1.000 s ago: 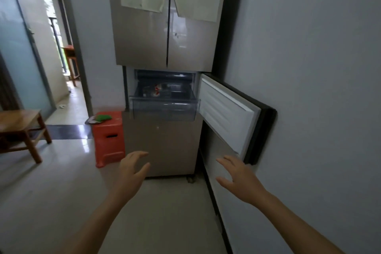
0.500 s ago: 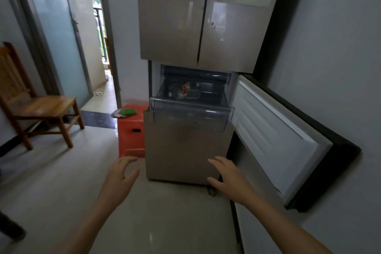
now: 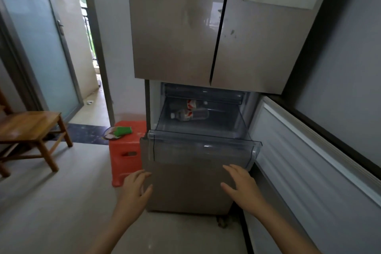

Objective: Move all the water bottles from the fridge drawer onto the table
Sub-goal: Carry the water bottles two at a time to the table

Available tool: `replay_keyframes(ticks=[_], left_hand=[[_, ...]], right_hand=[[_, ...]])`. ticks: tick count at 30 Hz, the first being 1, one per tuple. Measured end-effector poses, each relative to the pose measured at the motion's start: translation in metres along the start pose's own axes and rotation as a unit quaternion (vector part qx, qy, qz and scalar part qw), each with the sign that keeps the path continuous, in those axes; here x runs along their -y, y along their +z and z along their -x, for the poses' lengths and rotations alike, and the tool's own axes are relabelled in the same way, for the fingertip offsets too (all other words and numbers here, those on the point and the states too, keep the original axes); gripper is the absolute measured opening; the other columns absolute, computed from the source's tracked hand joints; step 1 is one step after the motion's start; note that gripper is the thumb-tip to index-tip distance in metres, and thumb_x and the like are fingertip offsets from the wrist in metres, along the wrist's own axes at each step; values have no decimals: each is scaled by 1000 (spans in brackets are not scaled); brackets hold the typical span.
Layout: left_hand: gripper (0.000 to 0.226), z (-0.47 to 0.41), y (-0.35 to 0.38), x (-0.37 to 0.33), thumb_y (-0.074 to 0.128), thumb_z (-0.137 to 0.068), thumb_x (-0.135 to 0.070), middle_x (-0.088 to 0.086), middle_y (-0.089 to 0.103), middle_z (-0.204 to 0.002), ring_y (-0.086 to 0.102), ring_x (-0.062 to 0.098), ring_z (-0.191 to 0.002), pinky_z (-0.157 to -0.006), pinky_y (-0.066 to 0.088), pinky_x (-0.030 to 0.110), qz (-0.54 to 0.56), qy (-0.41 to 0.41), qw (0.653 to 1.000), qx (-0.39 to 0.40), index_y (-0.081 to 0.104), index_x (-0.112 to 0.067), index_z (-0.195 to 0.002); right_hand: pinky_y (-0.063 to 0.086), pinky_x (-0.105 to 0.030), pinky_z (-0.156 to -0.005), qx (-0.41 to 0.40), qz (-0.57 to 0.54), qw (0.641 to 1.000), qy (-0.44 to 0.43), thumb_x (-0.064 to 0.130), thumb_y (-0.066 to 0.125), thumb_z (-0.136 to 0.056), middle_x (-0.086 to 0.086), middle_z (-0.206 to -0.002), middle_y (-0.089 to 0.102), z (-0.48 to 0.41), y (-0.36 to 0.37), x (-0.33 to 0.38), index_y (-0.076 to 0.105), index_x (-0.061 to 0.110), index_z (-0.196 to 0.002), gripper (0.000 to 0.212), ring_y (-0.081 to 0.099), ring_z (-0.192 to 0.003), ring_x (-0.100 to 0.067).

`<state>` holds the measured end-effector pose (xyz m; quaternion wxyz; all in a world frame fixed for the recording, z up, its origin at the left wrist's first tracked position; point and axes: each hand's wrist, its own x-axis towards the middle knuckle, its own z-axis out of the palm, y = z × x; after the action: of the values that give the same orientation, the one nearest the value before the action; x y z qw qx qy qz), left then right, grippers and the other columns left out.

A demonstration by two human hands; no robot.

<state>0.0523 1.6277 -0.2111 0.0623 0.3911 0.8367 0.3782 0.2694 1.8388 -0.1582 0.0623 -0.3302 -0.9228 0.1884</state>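
The clear plastic fridge drawer [image 3: 203, 146] is pulled out below the fridge's two upper doors. Two water bottles with red and white labels lie on their sides at its back: one [image 3: 189, 114] nearer, one [image 3: 191, 104] behind it, partly hidden. My left hand [image 3: 135, 188] and my right hand [image 3: 240, 184] are held out below the drawer's front, fingers spread, holding nothing and touching nothing. No table is in view.
The drawer's door [image 3: 309, 150] hangs wide open to the right, along the grey wall. An orange plastic stool [image 3: 125, 150] with a green item on it stands left of the fridge. A wooden chair [image 3: 31, 130] stands at the far left near a doorway.
The view has closed in on the fridge, so the drawer and bottles look larger. Both hands stay open and now sit just below the drawer front.
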Motion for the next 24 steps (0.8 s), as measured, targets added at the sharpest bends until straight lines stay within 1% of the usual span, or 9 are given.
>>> replay_keyframes(ticks=[2, 5, 8, 11, 13, 16, 19, 21, 24], left_hand=[[60, -12, 4, 9, 36, -71, -48, 7, 60, -115, 50, 25, -112, -96, 32, 28, -20, -1, 1000, -4, 66, -11, -109], [56, -37, 6, 10, 38, -72, -43, 14, 61, -109, 54, 31, -103, -90, 36, 33, -43, -11, 999, -30, 68, -6, -102], [48, -66, 8, 1, 43, -74, -35, 17, 64, -102, 54, 26, -97, -82, 40, 34, -61, -4, 996, -68, 68, -1, -97], [27, -101, 10, -12, 63, -78, -10, 18, 62, -106, 54, 27, -102, -84, 38, 31, -83, -12, 990, -112, 67, 0, -103], [30, -125, 17, -22, 67, -77, 1, 17, 61, -111, 54, 31, -106, -88, 36, 31, -83, -26, 988, -127, 66, -1, -107], [30, -162, 32, -30, 65, -81, -8, 13, 60, -116, 52, 30, -111, -92, 36, 33, -110, -31, 986, -121, 64, -6, -111], [32, -192, 46, -30, 65, -80, -14, 14, 60, -117, 52, 34, -111, -92, 42, 43, -152, -41, 982, -101, 65, -7, -111], [31, -206, 52, -29, 68, -75, -17, 15, 62, -114, 56, 37, -107, -87, 47, 48, -189, -49, 978, -70, 68, -9, -105], [34, -223, 55, -24, 59, -68, -30, 13, 67, -103, 64, 36, -95, -73, 53, 47, -255, -50, 965, -23, 70, -13, -95]], right_hand=[[20, -31, -114, -10, -5, 1000, 12, 38, 50, -93, 1, -150, 26, -19, -4, -9, 28, 24, -143, 57, 21, -139, -14], [25, -37, -113, -40, -44, 998, 13, 34, 54, -91, -2, -147, 33, -53, -15, -22, 33, 21, -141, 55, 28, -135, -16], [22, -36, -114, -43, -53, 998, -12, 33, 52, -93, 0, -148, 30, -94, -25, -29, 31, 22, -142, 55, 25, -137, -15], [20, -33, -114, -39, -40, 997, -59, 40, 47, -93, 0, -149, 28, -139, -28, -29, 29, 22, -143, 56, 23, -138, -15], [18, -32, -114, -25, -35, 995, -93, 41, 46, -93, 1, -150, 26, -169, -27, -27, 28, 23, -143, 56, 21, -139, -14], [18, -32, -115, -5, -41, 991, -130, 37, 46, -94, 2, -151, 24, -213, -26, -25, 27, 24, -144, 55, 19, -139, -13], [19, -34, -114, 21, -44, 988, -145, 37, 47, -94, 1, -151, 24, -254, -21, -26, 26, 24, -144, 56, 19, -139, -15], [20, -35, -113, 45, -26, 987, -150, 38, 47, -94, 1, -151, 24, -280, -14, -25, 25, 23, -144, 56, 20, -138, -17], [22, -32, -110, 83, 20, 983, -160, 38, 46, -94, 0, -150, 23, -311, 4, -23, 23, 22, -145, 58, 22, -137, -19]])
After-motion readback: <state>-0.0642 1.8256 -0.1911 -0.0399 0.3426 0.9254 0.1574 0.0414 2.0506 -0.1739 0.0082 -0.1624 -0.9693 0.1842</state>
